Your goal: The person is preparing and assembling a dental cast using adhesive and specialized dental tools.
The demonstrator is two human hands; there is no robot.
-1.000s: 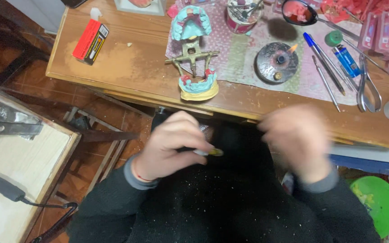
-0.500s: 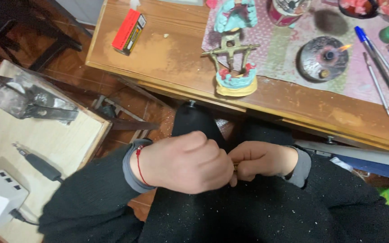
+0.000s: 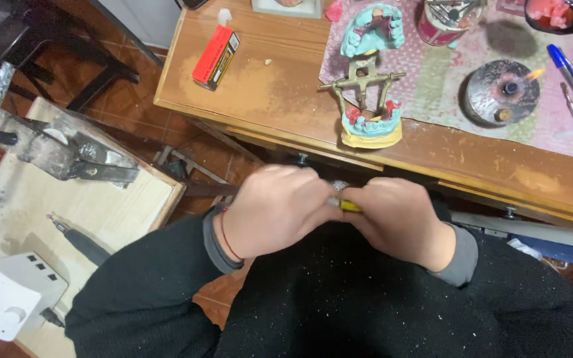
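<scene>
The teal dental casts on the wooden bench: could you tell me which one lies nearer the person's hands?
The lower cast on its yellow base, at the articulator's foot near the bench edge; the other cast sits tilted farther back.

Black speckled sweater sleeves over grey cuffs end at both hands; a thin red string bracelet (image 3: 225, 237) circles the left wrist.

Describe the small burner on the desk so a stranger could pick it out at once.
Start at the wooden desk and go to the pink patterned mat on its right half. The burner is the round, dark metal dish right of the dental model stand. It alone carries a small orange flame.
</scene>
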